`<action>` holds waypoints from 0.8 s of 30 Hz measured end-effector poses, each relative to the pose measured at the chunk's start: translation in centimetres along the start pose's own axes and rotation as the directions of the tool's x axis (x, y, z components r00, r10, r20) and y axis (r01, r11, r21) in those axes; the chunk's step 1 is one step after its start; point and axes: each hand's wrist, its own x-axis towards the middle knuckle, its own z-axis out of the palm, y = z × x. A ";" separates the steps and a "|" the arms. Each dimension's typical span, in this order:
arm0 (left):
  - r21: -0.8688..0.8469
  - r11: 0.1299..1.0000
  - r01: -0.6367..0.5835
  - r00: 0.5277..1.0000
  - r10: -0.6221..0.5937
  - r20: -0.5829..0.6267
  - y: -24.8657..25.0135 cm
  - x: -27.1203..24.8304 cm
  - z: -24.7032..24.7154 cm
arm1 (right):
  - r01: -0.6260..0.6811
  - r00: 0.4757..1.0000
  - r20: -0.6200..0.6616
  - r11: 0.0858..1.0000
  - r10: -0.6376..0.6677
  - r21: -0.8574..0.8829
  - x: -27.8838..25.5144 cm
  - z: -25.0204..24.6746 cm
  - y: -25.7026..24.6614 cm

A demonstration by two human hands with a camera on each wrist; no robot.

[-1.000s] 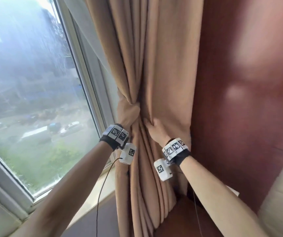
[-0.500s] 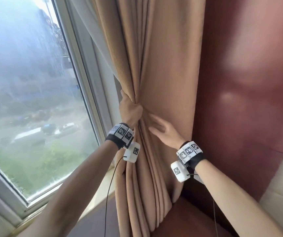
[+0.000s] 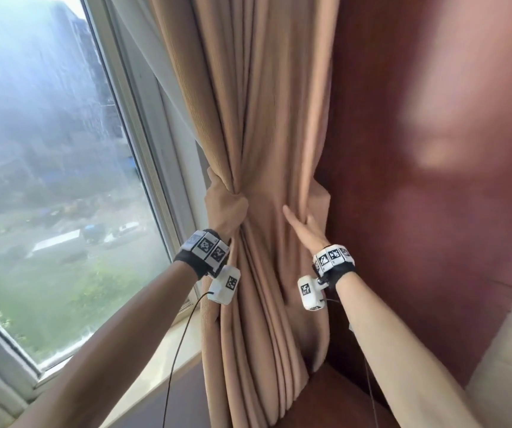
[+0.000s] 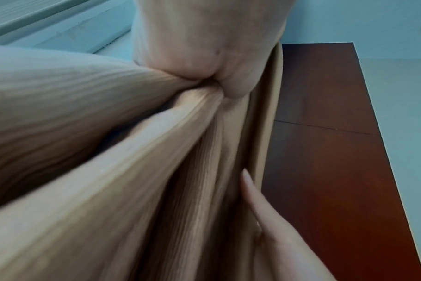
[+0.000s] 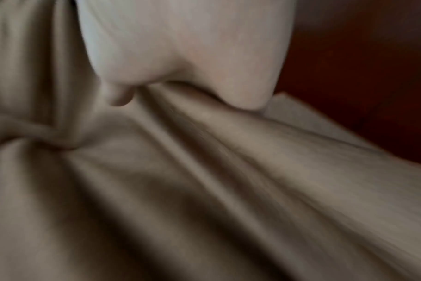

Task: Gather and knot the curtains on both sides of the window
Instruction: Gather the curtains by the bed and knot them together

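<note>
A tan curtain [image 3: 267,118] hangs in folds right of the window. My left hand [image 3: 227,208] grips a bunch of its left folds in a fist, pinching them into a waist. My right hand [image 3: 305,225] is at the curtain's right edge: the thumb lies straight on the front and the fingers are hidden behind the fabric, which is tugged outward there. In the left wrist view my left hand [image 4: 204,47] squeezes the curtain [image 4: 108,171]. The blurred right wrist view shows my right hand [image 5: 192,47] sunk into the curtain [image 5: 204,190].
The window [image 3: 47,149] and its pale sill [image 3: 143,375] are on the left. A red-brown wood panel [image 3: 434,180] stands right behind the curtain. A beige cushion [image 3: 511,366] is at the lower right and a brown wooden surface [image 3: 335,396] lies under the curtain's hem.
My left hand kept its grip and rose with the bunch. My right hand let go of the middle folds, opened, and moved right to the curtain's outer edge.
</note>
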 end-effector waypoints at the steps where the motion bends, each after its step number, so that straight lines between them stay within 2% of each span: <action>1: 0.008 1.000 -0.010 1.000 0.010 0.011 0.1 0.0 0.1 | -0.015 0.994 0.112 1.000 0.017 -0.021 -1.5 1.7 0.0; 2: 0.022 1.000 -0.020 0.999 0.019 0.033 0.4 -0.3 0.2 | -0.003 0.977 0.215 0.999 0.011 -0.037 -2.6 3.3 0.4; 4: 0.053 0.997 -0.050 0.994 0.045 0.104 0.8 -0.6 0.6 | 0.080 0.943 0.330 0.994 -0.050 -0.077 -4.1 6.0 1.4; 7: -0.004 0.997 -0.071 0.974 0.070 0.215 1.5 -1.1 0.9 | 0.136 0.925 0.371 0.982 -0.079 -0.129 -4.9 7.6 1.4; 10: -0.076 0.997 -0.034 0.957 0.054 0.285 1.9 -1.3 0.8 | 0.168 0.915 0.389 0.977 -0.104 -0.133 -5.2 7.5 1.1; 12: -0.109 0.994 -0.032 0.935 0.068 0.348 2.3 -2.0 0.7 | 0.097 0.936 0.349 0.987 -0.046 -0.129 -5.3 7.6 1.1; 13: -0.124 0.992 -0.037 0.927 0.081 0.367 2.3 -2.2 0.8 | 0.047 0.962 0.274 0.993 -0.015 -0.112 -5.0 7.9 1.4; 15: -0.163 0.986 -0.028 0.917 0.090 0.388 2.1 -2.8 0.8 | 0.055 0.995 0.091 0.998 -0.052 -0.037 -5.4 8.2 1.5; 17: -0.177 0.984 0.019 0.896 0.062 0.440 1.9 -3.2 0.4 | 0.092 0.993 -0.083 0.995 -0.089 0.044 -5.0 8.3 1.8; 18: -0.180 0.983 0.043 0.877 0.049 0.478 1.7 -3.4 0.0 | 0.087 0.989 -0.128 0.990 -0.072 0.110 -4.8 8.2 1.9; 21: -0.233 0.972 0.037 0.848 0.093 0.521 0.2 -3.5 -1.4 | 0.042 0.990 -0.143 0.988 -0.020 0.148 -4.2 7.1 2.2; 22: -0.235 0.972 0.000 0.857 0.121 0.502 -0.3 -3.6 -1.8 | 0.036 0.987 -0.159 0.986 -0.009 0.165 -4.3 6.5 2.0; 24: -0.165 0.980 -0.108 0.931 0.158 0.328 -1.6 -3.7 -2.0 | 0.028 0.988 -0.156 0.985 -0.001 0.172 -4.5 4.9 2.0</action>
